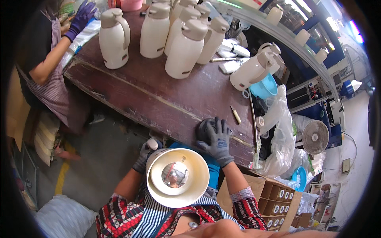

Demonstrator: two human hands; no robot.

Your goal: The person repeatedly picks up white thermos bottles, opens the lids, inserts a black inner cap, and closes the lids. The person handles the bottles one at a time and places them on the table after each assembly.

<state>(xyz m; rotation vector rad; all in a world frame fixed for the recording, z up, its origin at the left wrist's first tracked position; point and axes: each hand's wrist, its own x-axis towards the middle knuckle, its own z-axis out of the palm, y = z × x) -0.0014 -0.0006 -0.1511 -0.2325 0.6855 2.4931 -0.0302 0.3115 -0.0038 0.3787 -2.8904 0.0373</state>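
Observation:
Close to my body, a cream thermos jug (202,180) is tipped with its wide round opening up, showing a ring and a shiny mirrored surface inside. My left hand (143,156), in a grey glove, is closed round its side by a cream knob-like part, probably the handle; some fingers are hidden. At the table's near edge my right hand (220,142), also gloved in grey, reaches over a black round piece (205,129). Its thumb lies along the piece's near side and the fingers along the right side.
Several closed cream jugs (186,51) stand across the dark wooden table (135,95). A blue basin (264,86), a small tan tool (235,115) and plastic bags (279,139) lie right. A divided carton (274,198) is by my right arm. A co-worker's purple-gloved hand (82,18) is far left.

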